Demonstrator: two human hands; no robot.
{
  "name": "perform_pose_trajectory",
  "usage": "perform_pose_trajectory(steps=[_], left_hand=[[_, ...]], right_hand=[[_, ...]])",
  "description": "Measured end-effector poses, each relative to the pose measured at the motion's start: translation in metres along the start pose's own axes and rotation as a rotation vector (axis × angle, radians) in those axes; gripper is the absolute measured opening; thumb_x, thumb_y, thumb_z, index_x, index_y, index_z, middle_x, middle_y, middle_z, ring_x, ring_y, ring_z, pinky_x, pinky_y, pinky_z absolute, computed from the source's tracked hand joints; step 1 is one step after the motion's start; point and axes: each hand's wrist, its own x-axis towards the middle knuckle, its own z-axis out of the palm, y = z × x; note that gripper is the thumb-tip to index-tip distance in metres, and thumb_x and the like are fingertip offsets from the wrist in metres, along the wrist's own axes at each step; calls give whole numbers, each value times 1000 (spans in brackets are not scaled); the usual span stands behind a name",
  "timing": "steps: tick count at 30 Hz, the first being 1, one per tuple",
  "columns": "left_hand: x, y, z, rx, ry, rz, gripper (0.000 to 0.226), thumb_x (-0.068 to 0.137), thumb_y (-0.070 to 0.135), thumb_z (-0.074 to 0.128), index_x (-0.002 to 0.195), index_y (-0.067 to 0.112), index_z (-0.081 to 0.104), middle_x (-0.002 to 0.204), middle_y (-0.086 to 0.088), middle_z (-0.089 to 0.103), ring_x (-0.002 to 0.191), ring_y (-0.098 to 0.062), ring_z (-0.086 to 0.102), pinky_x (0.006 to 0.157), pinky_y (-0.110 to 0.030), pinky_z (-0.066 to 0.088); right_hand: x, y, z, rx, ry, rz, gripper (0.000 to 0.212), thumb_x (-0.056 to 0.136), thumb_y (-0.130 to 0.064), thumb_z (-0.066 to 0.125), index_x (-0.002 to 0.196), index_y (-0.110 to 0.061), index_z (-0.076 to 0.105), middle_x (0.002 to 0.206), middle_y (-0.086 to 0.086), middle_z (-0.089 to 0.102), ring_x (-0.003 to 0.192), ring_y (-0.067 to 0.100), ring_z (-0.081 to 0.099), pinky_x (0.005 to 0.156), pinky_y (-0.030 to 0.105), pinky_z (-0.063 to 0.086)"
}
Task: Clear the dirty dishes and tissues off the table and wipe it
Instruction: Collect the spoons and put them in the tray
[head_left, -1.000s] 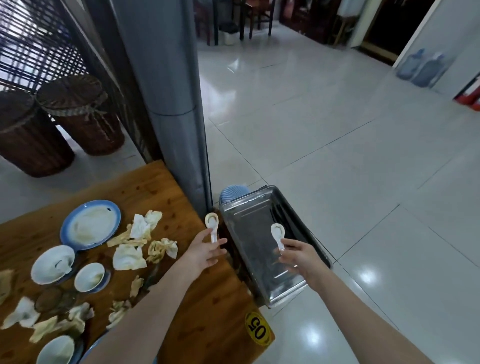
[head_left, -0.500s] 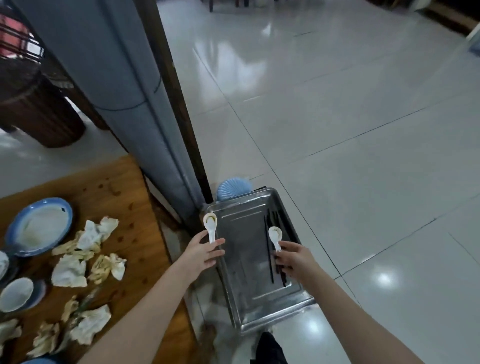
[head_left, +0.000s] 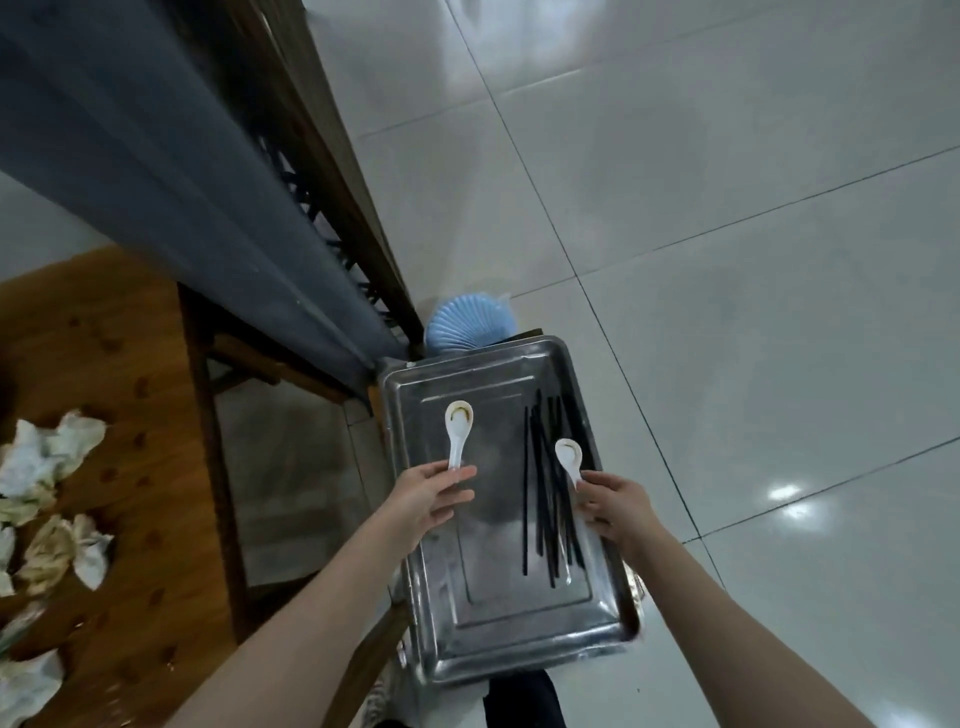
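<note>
Landmark: metal tray (head_left: 493, 613), on a low stand off the corner of the wooden table (head_left: 130, 415).

- Left hand (head_left: 426, 499) is over the tray's left-centre. Thumb and forefinger pinch the tail of the left spoon (head_left: 457, 431); the other fingers lie nearly straight.
- Right hand (head_left: 613, 512) is over the tray's right edge. Its fingers are curled in, pinching the handle end of the right spoon (head_left: 569, 460).
- Both spoons run lengthwise with the tray, bowls pointing away from the hands toward its far end, handles back in the fingers.
- Left spoon hangs above bare tray floor. Right spoon sits over the bundle of black chopsticks (head_left: 540, 499), which lies lengthwise along the tray's right half.
- Cannot tell if either spoon touches metal.
- Judgement: the drop is straight down for both. Each hand is already above its landing spot, the left with the clearer one. The right spoon would probably land on the chopsticks.

Look of the spoons: 2 white ceramic soup spoons, short-handled, glossy. Each has a brown ring of residue in the bowl. Likely slick and liable to clatter on steel.

Left of the tray, crumpled tissues (head_left: 52, 457) lie scattered on the table, some stained yellow. Beyond the tray's far end a blue fluted dish (head_left: 470, 325) shows, partly hidden.
</note>
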Motion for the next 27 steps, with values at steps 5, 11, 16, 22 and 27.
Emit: perform_pose_trajectory(steps=[5, 11, 16, 22, 27], left_hand=[[44, -12, 5, 46, 26, -27, 27, 96, 22, 57, 121, 10, 59, 108, 0, 73, 102, -23, 67, 86, -34, 43], [71, -20, 19, 60, 64, -47, 27, 97, 22, 55, 121, 10, 59, 108, -2, 71, 98, -23, 66, 79, -31, 44], [80, -25, 38, 83, 74, -49, 30, 96, 24, 59, 122, 10, 61, 94, 3, 71, 79, -15, 64, 75, -29, 44], [83, -30, 74, 73, 54, -55, 24, 96, 24, 59, 117, 13, 63, 91, 4, 70, 79, -15, 65, 75, -30, 45], [84, -27, 106, 72, -5, -74, 14, 98, 28, 55, 108, 19, 60, 88, 5, 70, 72, -13, 63, 67, -25, 45]], right_hand=[[52, 3, 7, -42, 14, 3, 29, 91, -3, 58, 119, 0, 57, 91, 15, 66, 60, 14, 58, 40, 14, 36], [85, 16, 10, -65, 57, -18, 27, 92, -7, 58, 119, -6, 58, 107, 12, 65, 69, 17, 63, 63, 27, 46], [65, 44, -14, -82, 6, 87, 27, 90, -6, 60, 117, -7, 59, 107, 14, 67, 74, 20, 64, 66, 32, 48], [42, 53, -50, -2, 61, 89, 21, 91, -3, 57, 112, -3, 60, 89, 18, 68, 67, 22, 60, 61, 29, 44], [33, 44, -71, -9, 89, 54, 17, 94, -9, 55, 109, -9, 61, 92, 13, 71, 76, 24, 64, 63, 29, 49]])
